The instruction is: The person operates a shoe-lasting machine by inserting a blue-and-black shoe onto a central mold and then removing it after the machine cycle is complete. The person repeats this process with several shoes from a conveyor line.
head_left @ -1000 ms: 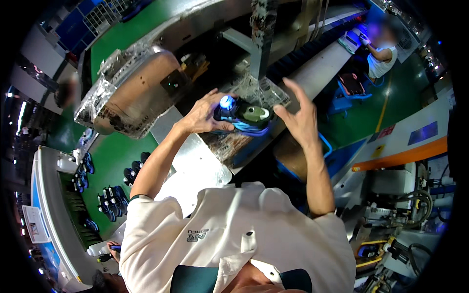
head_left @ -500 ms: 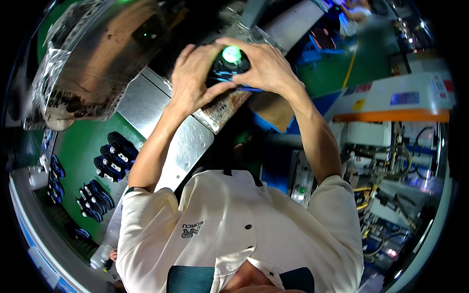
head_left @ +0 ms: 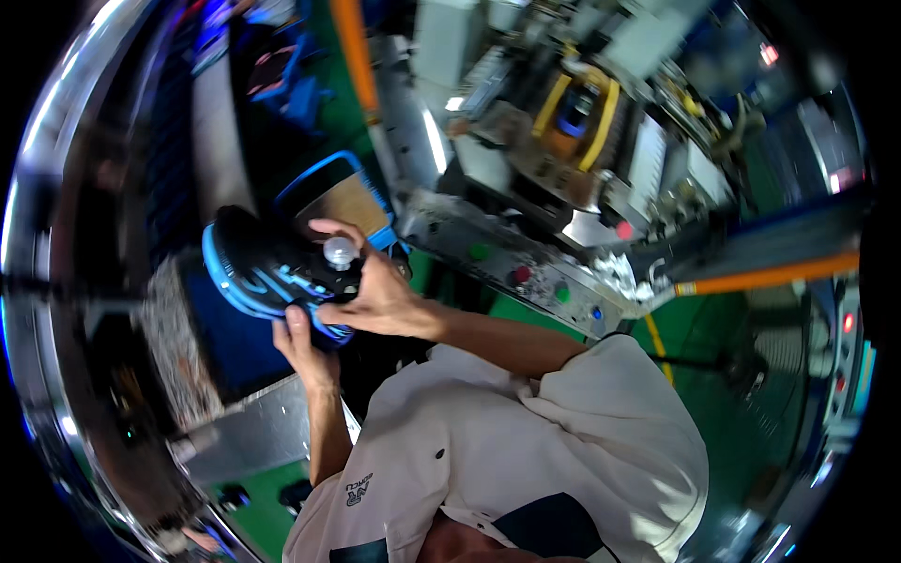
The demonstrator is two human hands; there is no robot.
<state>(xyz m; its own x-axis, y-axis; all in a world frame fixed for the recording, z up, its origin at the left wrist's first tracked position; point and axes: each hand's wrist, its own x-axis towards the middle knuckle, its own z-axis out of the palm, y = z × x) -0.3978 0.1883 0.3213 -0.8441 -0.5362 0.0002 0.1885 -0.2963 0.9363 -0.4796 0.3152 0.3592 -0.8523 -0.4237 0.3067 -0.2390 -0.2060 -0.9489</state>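
A black shoe point(head_left: 258, 267) with a light-blue sole and blue side stripes is held up at the left, its toe pointing left. A pale, rounded knob point(head_left: 340, 251) stands up out of its ankle opening. My right hand point(head_left: 383, 296) wraps round the heel and ankle end, its fingers passing behind the knob. My left hand point(head_left: 305, 349) grips the near edge of the sole, thumb and fingers pressed against it. Part of the heel is hidden by my right hand.
A machine point(head_left: 563, 202) with a yellow-edged station stands ahead to the right. Coloured buttons point(head_left: 522, 274) line its front panel. A blue-rimmed tray point(head_left: 352, 192) lies beyond the shoe, a metal ledge point(head_left: 253, 432) near my left forearm. A fan point(head_left: 784, 347) stands at the right.
My view has swung right, toward the machine. The shoe has turned from toe-away to side-on. My left hand has moved from beside the ankle to the sole. The knob's green glow is gone.
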